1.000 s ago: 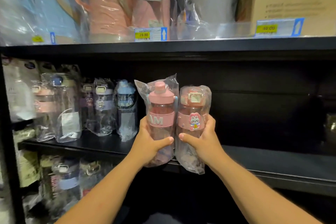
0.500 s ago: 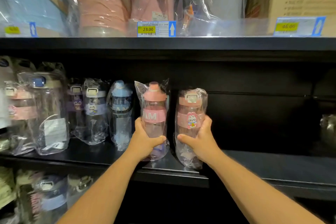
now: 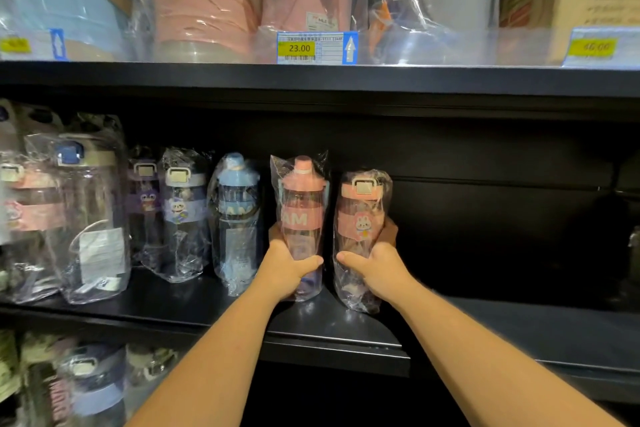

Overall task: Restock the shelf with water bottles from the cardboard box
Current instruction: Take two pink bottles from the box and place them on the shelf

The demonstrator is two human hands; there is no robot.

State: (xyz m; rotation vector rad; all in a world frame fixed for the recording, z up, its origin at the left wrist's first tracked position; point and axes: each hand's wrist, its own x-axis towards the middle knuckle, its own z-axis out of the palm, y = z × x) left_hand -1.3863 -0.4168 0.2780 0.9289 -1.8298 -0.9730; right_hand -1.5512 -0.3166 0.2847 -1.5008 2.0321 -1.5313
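Pink spout bottle (image 3: 300, 215) gripped in my left hand (image 3: 284, 270), rabbit bottle (image 3: 362, 215) in my right hand (image 3: 379, 270), both on the shelf (image 3: 329, 326), blue bottle (image 3: 237, 218) just left of my hands. Placing step; next: release both, upright.

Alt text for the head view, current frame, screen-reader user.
The left hand holds the pink AM bottle and the right hand holds the pink bunny bottle, both upright in plastic wrap, side by side on the black shelf. A wrapped blue bottle stands just left of them; a 23.00 price tag sits on the shelf above.
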